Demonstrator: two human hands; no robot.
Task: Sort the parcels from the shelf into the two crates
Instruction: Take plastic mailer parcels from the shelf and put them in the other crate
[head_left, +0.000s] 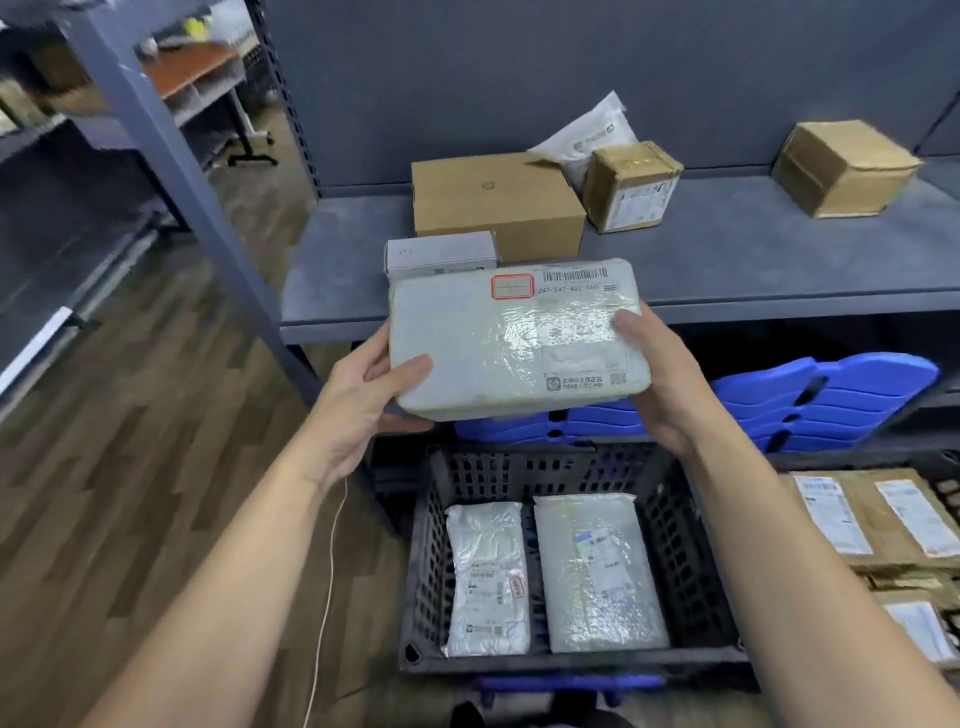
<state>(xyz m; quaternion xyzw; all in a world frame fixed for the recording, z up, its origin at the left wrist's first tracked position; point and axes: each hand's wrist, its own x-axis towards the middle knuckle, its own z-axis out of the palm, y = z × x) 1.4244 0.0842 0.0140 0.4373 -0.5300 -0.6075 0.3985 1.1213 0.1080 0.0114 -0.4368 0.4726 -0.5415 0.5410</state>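
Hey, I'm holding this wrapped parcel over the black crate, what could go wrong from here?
The wrapped parcel looks glossy, and the left hand and right hand grip only its ends, so it might slip.
Two white parcels already fill most of the black crate, so this one would land on them and may sit tilted.
Brown parcels lie to the right; dropping it there would likely mis-sort it.

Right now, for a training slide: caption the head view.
Left hand and right hand grip a grey plastic-wrapped parcel above a black lattice crate holding two white bags.
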